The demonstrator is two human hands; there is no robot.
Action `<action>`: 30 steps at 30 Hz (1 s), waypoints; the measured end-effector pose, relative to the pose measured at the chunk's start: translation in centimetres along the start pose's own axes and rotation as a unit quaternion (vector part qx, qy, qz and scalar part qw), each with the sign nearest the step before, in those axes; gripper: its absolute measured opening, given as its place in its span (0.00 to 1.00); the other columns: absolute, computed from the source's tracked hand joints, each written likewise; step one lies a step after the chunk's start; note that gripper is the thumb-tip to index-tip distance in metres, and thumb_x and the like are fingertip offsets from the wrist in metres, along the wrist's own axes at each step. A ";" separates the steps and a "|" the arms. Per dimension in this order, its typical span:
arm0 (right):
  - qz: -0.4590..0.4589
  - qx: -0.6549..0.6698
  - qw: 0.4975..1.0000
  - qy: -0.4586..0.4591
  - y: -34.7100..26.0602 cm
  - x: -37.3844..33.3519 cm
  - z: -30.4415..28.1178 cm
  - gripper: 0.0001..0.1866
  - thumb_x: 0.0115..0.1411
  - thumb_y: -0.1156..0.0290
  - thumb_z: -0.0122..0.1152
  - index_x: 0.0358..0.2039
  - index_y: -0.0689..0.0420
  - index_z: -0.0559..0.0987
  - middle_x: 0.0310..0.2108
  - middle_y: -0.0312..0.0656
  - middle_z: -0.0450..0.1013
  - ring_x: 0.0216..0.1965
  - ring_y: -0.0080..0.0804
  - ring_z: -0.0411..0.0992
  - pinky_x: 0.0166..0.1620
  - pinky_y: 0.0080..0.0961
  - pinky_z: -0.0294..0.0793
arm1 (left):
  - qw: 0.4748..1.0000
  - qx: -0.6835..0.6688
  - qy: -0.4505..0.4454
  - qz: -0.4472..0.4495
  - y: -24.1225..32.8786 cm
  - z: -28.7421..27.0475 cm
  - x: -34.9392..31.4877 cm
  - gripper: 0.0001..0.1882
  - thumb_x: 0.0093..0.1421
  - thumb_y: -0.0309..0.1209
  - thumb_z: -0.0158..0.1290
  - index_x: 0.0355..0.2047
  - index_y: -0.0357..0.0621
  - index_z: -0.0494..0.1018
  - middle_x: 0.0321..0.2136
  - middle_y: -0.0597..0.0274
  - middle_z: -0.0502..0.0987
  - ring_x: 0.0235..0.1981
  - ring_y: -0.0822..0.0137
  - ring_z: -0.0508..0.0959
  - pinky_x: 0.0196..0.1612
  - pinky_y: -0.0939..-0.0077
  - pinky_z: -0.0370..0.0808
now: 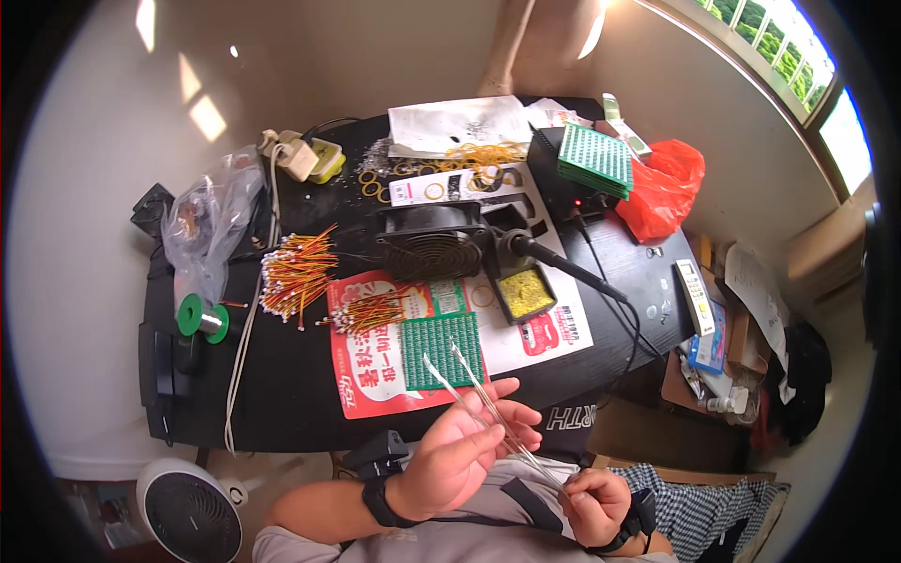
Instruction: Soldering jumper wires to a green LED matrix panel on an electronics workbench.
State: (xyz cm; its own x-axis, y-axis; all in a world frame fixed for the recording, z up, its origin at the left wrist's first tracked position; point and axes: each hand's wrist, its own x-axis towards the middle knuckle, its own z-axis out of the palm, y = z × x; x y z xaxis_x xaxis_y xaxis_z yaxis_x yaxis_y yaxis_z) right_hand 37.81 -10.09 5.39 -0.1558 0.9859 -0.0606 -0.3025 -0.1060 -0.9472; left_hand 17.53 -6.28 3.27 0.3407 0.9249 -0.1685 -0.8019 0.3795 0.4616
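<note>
While right hand [593,502] pinches near end of tweezers [483,403], left hand [466,448], half open, cradles shaft; long axis runs up-left, tips over green board [441,349] on bench [282,394].

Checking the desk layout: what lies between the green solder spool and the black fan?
In the head view, between the solder spool and the fan lies a bundle of red-and-yellow wires on the black table.
</note>
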 end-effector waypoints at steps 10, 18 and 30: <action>-0.257 -0.325 0.886 -0.207 0.7 7.6 4.4 0.12 0.50 0.82 0.64 0.37 0.65 0.77 0.31 0.50 0.78 0.29 0.43 0.78 0.35 0.31 0.77 | 0.978 0.148 0.075 0.124 3.4 -1.1 -5.9 0.21 0.73 0.46 0.37 0.46 0.38 0.67 0.24 0.65 0.64 0.24 0.74 0.62 0.29 0.80 0.63; -0.172 -0.216 0.921 -0.274 -0.5 10.6 10.4 0.13 0.56 0.76 0.68 0.40 0.65 0.77 0.33 0.47 0.77 0.33 0.36 0.79 0.35 0.27 0.78 | 0.933 0.313 0.111 0.140 2.8 -0.6 -7.2 0.21 0.75 0.42 0.34 0.48 0.38 0.70 0.25 0.69 0.66 0.26 0.78 0.63 0.30 0.82 0.63; -0.041 -0.089 0.955 -0.281 0.8 11.2 10.6 0.09 0.57 0.76 0.68 0.36 0.65 0.78 0.33 0.45 0.78 0.31 0.29 0.79 0.34 0.22 0.78 | 0.898 0.405 0.139 0.105 3.8 -1.0 -7.3 0.14 0.73 0.33 0.43 0.39 0.35 0.73 0.26 0.63 0.74 0.27 0.73 0.73 0.32 0.77 0.70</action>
State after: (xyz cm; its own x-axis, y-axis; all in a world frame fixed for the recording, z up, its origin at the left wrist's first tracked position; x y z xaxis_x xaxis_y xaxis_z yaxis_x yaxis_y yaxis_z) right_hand 25.88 -0.55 7.31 -0.6341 0.7590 0.1479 -0.1791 0.0419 -0.9829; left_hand 11.52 -11.57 5.32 -0.0022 0.9865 -0.1636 -0.1756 0.1607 0.9713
